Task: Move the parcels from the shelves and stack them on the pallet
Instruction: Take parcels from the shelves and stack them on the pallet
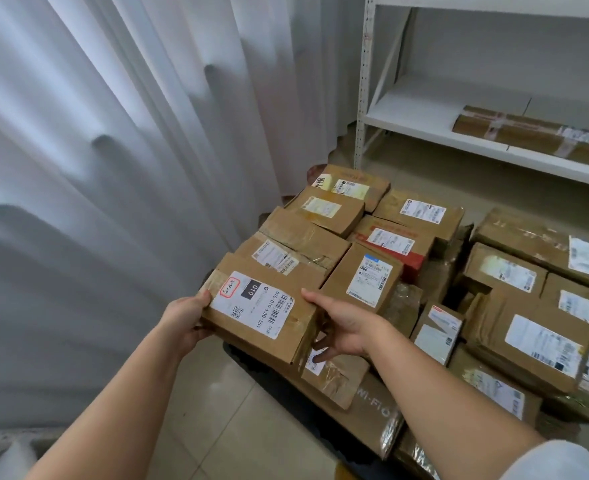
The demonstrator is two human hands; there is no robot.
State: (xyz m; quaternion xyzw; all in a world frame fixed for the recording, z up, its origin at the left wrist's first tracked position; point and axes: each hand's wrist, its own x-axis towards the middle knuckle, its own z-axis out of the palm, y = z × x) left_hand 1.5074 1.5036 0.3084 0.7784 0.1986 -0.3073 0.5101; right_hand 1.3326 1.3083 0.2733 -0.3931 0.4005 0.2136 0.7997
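Note:
A brown cardboard parcel (261, 313) with a white "010" shipping label sits at the near left corner of the stack. My left hand (185, 318) grips its left end, thumb on top. My right hand (341, 323) holds its right end, thumb on top and fingers curled under the edge. Several taped brown parcels (383, 237) lie packed together behind and to the right of it. The dark pallet (251, 362) shows only as a strip under the near edge. One long flat parcel (535, 135) lies on the white shelf (421, 128) at the upper right.
White curtains (113, 168) hang along the left side, close to the stack. The white metal shelf upright (362, 98) stands just behind the parcels. Pale floor tiles (237, 427) lie between me and the pallet. A second cluster of parcels (535, 306) fills the right side.

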